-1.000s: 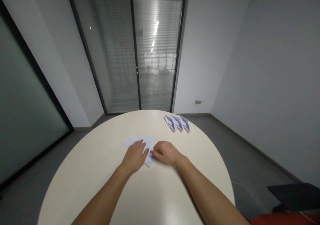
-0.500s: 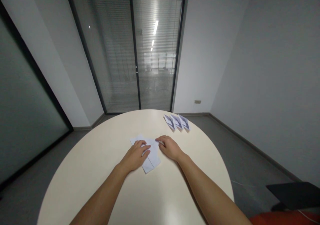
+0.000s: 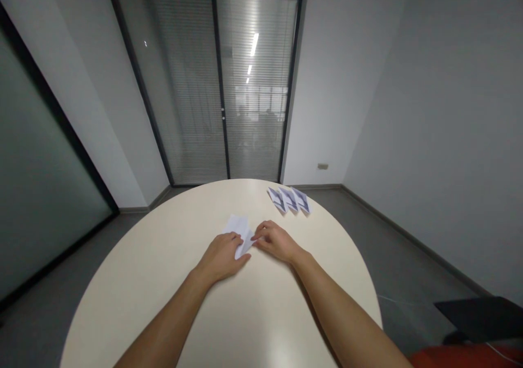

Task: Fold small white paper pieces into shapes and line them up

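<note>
A white sheet of paper (image 3: 237, 224) lies partly folded on the round table, its near part covered by my fingers. My left hand (image 3: 224, 255) rests on the paper's left side, palm down, with thumb apart from the fingers. At the paper's right edge, my right hand (image 3: 275, 241) pinches a corner between thumb and fingers. Some of the folds under the left hand are hidden.
Three folded papers with dark printing (image 3: 289, 200) overlap in a row near the far right edge of the cream round table (image 3: 171, 270). Beyond it stands a glass partition with blinds (image 3: 196, 85). A black flat object (image 3: 482, 316) is at lower right.
The near part of the paper has been folded up, so the sheet looks smaller. My right fingers have closed on its right corner, and my left hand has shifted slightly nearer to me.
</note>
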The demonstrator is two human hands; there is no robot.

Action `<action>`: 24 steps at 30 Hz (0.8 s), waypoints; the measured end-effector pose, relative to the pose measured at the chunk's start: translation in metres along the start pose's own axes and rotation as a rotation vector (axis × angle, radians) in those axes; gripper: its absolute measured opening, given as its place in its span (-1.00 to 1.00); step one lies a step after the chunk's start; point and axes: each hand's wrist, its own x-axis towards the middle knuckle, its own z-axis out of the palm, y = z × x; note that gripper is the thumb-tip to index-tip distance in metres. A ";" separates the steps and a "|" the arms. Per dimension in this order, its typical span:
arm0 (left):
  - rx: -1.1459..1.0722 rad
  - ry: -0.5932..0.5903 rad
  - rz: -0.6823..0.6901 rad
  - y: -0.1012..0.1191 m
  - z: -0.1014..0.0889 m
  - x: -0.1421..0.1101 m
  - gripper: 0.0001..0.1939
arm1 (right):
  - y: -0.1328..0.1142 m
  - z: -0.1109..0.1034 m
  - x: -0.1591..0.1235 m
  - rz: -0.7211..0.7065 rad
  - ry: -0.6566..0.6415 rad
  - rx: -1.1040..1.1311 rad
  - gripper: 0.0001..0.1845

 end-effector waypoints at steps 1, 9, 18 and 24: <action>-0.008 -0.002 -0.007 0.000 0.000 0.000 -0.69 | -0.001 0.000 0.000 -0.019 0.011 0.012 -0.87; -0.109 0.019 -0.003 0.000 0.001 0.000 -0.72 | -0.005 -0.002 -0.002 -0.042 0.017 0.057 -0.88; -0.364 0.029 0.043 -0.005 -0.003 -0.002 -0.67 | 0.012 0.007 -0.003 -0.006 -0.012 -0.113 -0.70; -0.445 0.200 -0.013 -0.013 0.004 0.001 -0.70 | 0.004 -0.001 -0.002 0.060 -0.021 -0.166 -0.78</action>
